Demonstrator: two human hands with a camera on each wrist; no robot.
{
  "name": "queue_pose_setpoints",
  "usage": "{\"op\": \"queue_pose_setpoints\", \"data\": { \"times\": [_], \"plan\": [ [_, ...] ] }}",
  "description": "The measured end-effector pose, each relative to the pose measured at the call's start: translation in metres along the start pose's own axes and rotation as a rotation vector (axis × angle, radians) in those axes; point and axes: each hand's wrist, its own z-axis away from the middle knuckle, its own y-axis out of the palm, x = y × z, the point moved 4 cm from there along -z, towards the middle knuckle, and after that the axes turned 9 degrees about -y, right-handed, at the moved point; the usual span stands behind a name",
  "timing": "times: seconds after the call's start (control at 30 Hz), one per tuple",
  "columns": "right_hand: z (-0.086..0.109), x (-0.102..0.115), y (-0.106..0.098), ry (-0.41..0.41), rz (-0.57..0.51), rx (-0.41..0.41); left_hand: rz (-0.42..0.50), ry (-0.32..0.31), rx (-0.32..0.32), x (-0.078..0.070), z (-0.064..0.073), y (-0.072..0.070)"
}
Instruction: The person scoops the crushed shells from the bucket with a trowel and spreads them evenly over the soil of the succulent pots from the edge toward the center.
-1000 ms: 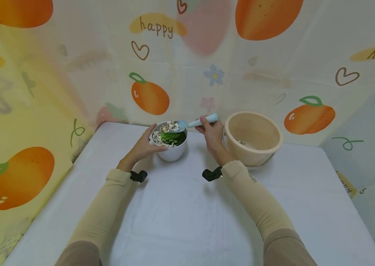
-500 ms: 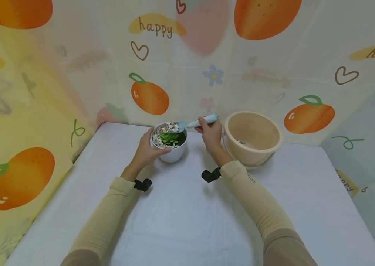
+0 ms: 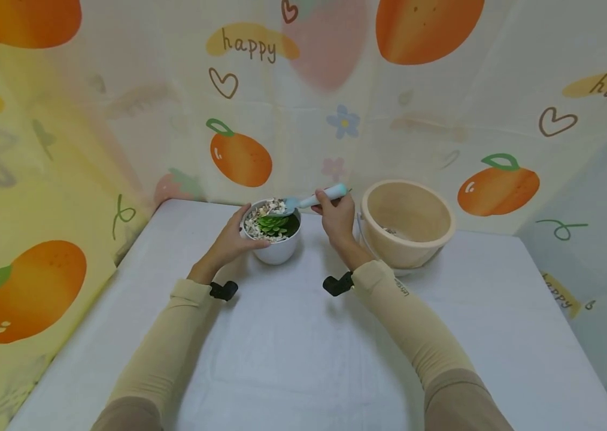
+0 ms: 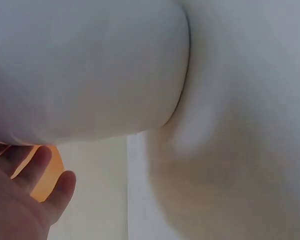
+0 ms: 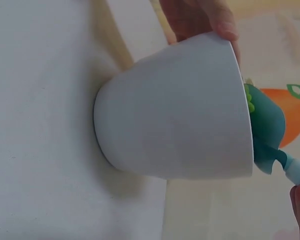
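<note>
We see the left hand point(image 3: 231, 239) half-spread, thumb and fingers gripping the rim of the white pot point(image 3: 276, 254), which stands upright on the white table point(image 3: 293, 347). The right hand point(image 3: 338, 219) pinches the handle of a blue scoop point(image 3: 307, 202), its blade over the pot's pale chips point(image 3: 255, 224) and green succulent point(image 3: 273, 225). Just beside that hand we find a beige pot point(image 3: 407, 252); behind, a fruit-printed backdrop point(image 3: 303, 143).

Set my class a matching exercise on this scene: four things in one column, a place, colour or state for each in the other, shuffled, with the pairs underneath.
Column 1
1. plant
2. shovel
3. bucket
4. left hand

Column 2
A. beige, standing apart from the white pot
B. gripping the white pot
C. green, inside the white pot
D. held in the right hand

Pairs: 1-C, 2-D, 3-A, 4-B
</note>
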Motion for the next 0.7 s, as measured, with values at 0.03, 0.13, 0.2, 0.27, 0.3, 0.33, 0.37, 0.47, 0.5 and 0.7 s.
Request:
{"op": "queue_pose_setpoints", "data": {
  "times": [0.03, 0.13, 0.2, 0.27, 0.3, 0.33, 0.37, 0.47, 0.5, 0.7],
  "plan": [
    [0.000, 0.001, 0.000, -0.010, 0.005, 0.001, 0.003, 0.001, -0.009, 0.000, 0.000, 0.000],
    [0.001, 0.005, 0.001, -0.042, 0.023, 0.001, 0.004, 0.008, -0.043, -0.001, 0.001, 0.002],
    [0.001, 0.008, 0.002, -0.062, 0.042, 0.005, 0.005, 0.007, -0.069, -0.002, 0.003, 0.004],
    [0.003, 0.011, 0.003, -0.083, 0.072, 0.017, 0.008, 0.007, -0.096, -0.002, 0.004, 0.005],
    [0.003, 0.012, 0.003, -0.093, 0.089, 0.024, 0.008, 0.008, -0.109, -0.002, 0.005, 0.006],
    [0.004, 0.013, 0.004, -0.101, 0.101, 0.030, 0.011, 0.009, -0.124, -0.003, 0.006, 0.007],
    [0.005, 0.014, 0.004, -0.108, 0.112, 0.039, 0.010, 0.013, -0.137, -0.003, 0.007, 0.008],
    [0.007, 0.016, 0.006, -0.120, 0.139, 0.054, 0.009, 0.028, -0.173, -0.003, 0.010, 0.011],
    [0.008, 0.016, 0.006, -0.122, 0.144, 0.057, 0.006, 0.031, -0.182, -0.003, 0.012, 0.012],
    [0.008, 0.014, 0.006, -0.126, 0.139, 0.058, -0.041, 0.034, -0.149, -0.005, 0.011, 0.010]
  ]
}}
